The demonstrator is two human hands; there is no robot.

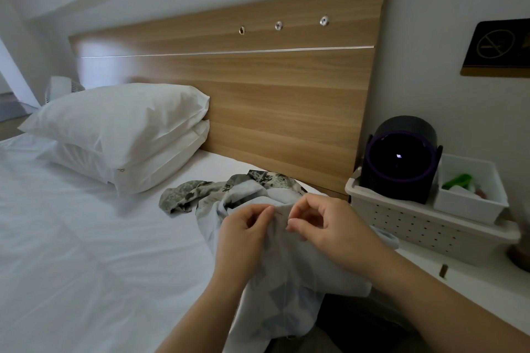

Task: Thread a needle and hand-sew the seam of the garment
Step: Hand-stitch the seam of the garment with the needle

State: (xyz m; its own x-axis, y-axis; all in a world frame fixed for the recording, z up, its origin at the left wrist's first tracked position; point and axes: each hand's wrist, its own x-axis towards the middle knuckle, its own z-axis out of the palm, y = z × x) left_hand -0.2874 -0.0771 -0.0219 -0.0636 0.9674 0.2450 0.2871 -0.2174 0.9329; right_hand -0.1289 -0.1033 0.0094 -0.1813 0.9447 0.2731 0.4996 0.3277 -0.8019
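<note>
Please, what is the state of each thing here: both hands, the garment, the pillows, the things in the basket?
Left hand: pinches a fold of the garment.
Right hand: pinches the same fold; needle too small to tell.
Garment: crumpled, partly lifted, rest on the bed.
Pillows: two, stacked by the headboard.
Round dark device: standing in the perforated basket, one light spot.
Small white bin: open, something green inside.

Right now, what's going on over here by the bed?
A person is working on a pale garment that trails onto the bed. The left hand pinches a fold of the fabric, and the right hand pinches it right beside. A thin line between them may be the needle, but it is too small to be sure. Stitching seems to be under way at that fold.
</note>
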